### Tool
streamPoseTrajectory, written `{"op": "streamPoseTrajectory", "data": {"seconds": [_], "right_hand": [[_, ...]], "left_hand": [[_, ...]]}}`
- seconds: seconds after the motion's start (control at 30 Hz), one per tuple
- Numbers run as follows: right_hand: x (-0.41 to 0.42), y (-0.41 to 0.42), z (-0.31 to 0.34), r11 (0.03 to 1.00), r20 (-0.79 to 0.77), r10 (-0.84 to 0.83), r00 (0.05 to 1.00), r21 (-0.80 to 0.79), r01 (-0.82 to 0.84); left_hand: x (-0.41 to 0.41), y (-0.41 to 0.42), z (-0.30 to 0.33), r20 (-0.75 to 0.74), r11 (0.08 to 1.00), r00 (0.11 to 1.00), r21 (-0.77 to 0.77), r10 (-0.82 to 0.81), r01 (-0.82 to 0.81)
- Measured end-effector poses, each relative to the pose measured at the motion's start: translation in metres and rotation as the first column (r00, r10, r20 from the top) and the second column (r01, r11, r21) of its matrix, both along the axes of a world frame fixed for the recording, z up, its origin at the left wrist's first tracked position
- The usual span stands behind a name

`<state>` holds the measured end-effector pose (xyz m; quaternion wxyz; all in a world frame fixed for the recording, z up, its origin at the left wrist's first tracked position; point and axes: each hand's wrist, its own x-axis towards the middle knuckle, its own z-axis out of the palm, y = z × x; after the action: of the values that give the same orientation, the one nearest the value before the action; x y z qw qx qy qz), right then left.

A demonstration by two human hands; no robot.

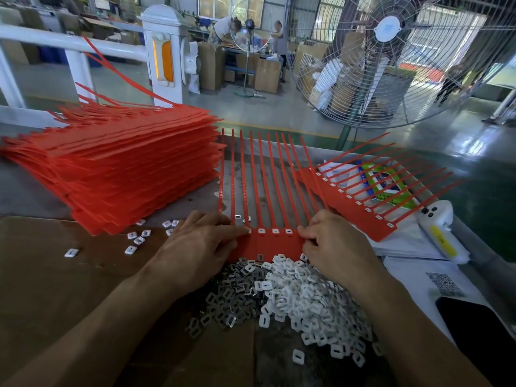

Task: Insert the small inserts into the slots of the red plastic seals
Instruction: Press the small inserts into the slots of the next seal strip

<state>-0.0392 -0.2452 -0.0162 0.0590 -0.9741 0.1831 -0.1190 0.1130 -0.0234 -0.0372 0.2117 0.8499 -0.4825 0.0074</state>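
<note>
Workbench (42, 275), hands (201, 244) on seals (275, 245)

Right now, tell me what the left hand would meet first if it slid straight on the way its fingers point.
Likely the white inserts already seated in the red seal strip, then the right hand; the left hand points right along them.

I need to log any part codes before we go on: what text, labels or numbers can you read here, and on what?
"1105", or close to it, seen upside down: yellow label on the white device at right; uncertain.
QR code, no words: white sheet at right.
Colourful packet under the red seal strip: print too blurred.
Papers beside it: lines too small.
Fan hub badge: unreadable.
</note>
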Motion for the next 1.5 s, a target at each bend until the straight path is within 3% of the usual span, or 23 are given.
{"op": "streamPoseTrajectory", "data": {"seconds": [0.1,0.27,0.6,0.83,1.23,1.5], "right_hand": [[-0.001,0.000,0.000,0.998,0.010,-0.009,1.000,0.059,0.008],[-0.010,-0.005,0.003,0.971,0.166,-0.101,0.981,0.231,0.061],[-0.007,-0.006,0.006,0.992,-0.019,-0.012,1.000,0.128,0.015],[-0.022,-0.007,0.015,0.922,0.065,0.003,0.998,0.386,-0.027],[-0.017,0.002,0.015,0.918,-0.037,-0.026,0.999,0.395,0.038],[-0.017,0.002,0.009,0.872,0.146,-0.056,0.988,0.488,-0.023]], "left_hand": [[0.000,0.001,-0.002,0.018,1.000,1.000,-0.008,-0.002,0.002],[0.002,0.000,-0.004,0.014,1.000,1.000,-0.024,0.002,-0.001],[0.000,-0.001,-0.001,0.020,1.000,1.000,-0.011,-0.003,0.004],[0.000,-0.001,-0.001,0.022,1.000,1.000,-0.015,-0.004,0.004],[0.002,-0.002,-0.002,0.026,1.000,1.000,-0.024,-0.005,0.006],[0.001,-0.001,-0.002,0.015,1.000,1.000,-0.028,-0.004,0.004]]}}
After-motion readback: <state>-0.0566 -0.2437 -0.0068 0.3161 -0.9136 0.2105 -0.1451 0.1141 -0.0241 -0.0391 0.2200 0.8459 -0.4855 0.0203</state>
